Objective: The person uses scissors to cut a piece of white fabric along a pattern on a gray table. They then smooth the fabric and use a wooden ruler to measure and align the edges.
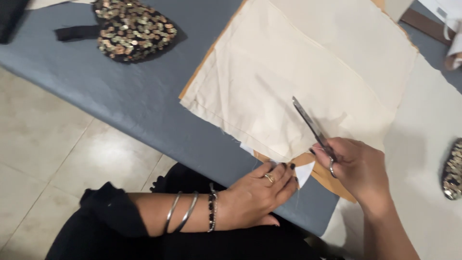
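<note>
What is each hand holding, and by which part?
The right hand holds scissors by their handle loops. The left hand grips nothing; its fingertips press the cream fabric near its edge.

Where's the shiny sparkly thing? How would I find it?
Look at the grey table and follow it to the far end, away from the hands and the cream cloth. There lies a dark rounded sequin piece covered in gold discs, with a black strap at its side. A smaller one peeks in at the picture's right edge; this one shows whole.

Matt cream cloth (288, 72), shiny metal scissors (310, 124)
</note>
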